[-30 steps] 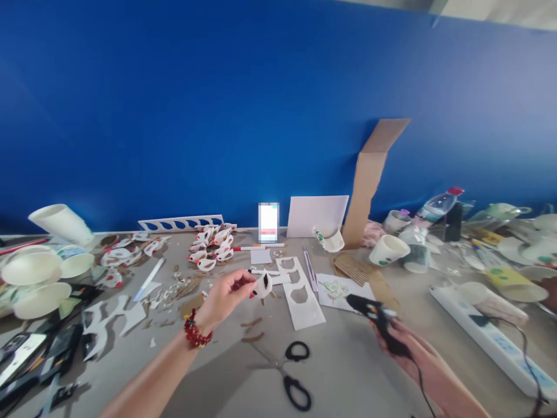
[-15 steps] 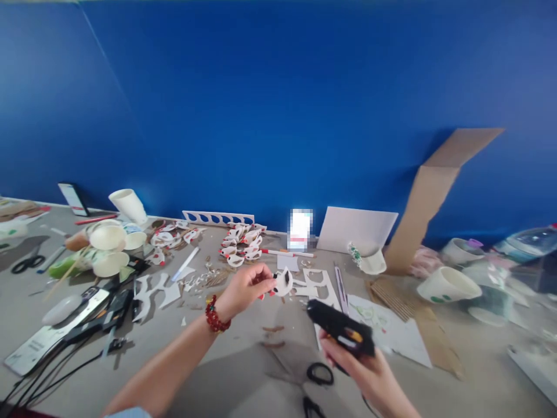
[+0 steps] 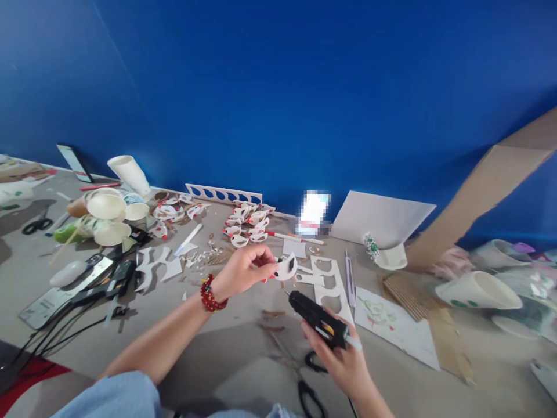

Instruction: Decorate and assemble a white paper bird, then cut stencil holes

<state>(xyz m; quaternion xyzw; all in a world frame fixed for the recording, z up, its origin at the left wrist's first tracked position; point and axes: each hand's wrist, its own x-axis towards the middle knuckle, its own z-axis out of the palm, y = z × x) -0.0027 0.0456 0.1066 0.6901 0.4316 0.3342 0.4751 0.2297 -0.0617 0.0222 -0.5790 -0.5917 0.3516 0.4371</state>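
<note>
Between the thumb and fingers of my left hand (image 3: pixel 250 270) is a small white bird cutout (image 3: pixel 287 267) with a dark patch and a bit of red near my fingertips. My right hand (image 3: pixel 337 354) is wrapped around a black hot glue gun (image 3: pixel 319 319), its nozzle tilted up toward the cutout but apart from it. Black-handled scissors (image 3: pixel 311 397) lie on the table below the glue gun, partly hidden by my right hand. Several similar white birds with red beaks (image 3: pixel 248 223) sit clustered behind my left hand.
White cut-out sheet scraps (image 3: pixel 328 284) and a craft knife (image 3: pixel 350 278) lie beyond the glue gun. Paper cups (image 3: pixel 478 290) and cardboard (image 3: pixel 470 203) stand at right. Stacked cups (image 3: pixel 108 206), a power strip (image 3: pixel 65 296) and cables occupy the left. A lit phone (image 3: pixel 313 212) leans on the wall.
My right hand has brought the glue gun left, closer to the bird cutout. My left hand keeps its pinch on the cutout. The camera view has tilted and shifted.
</note>
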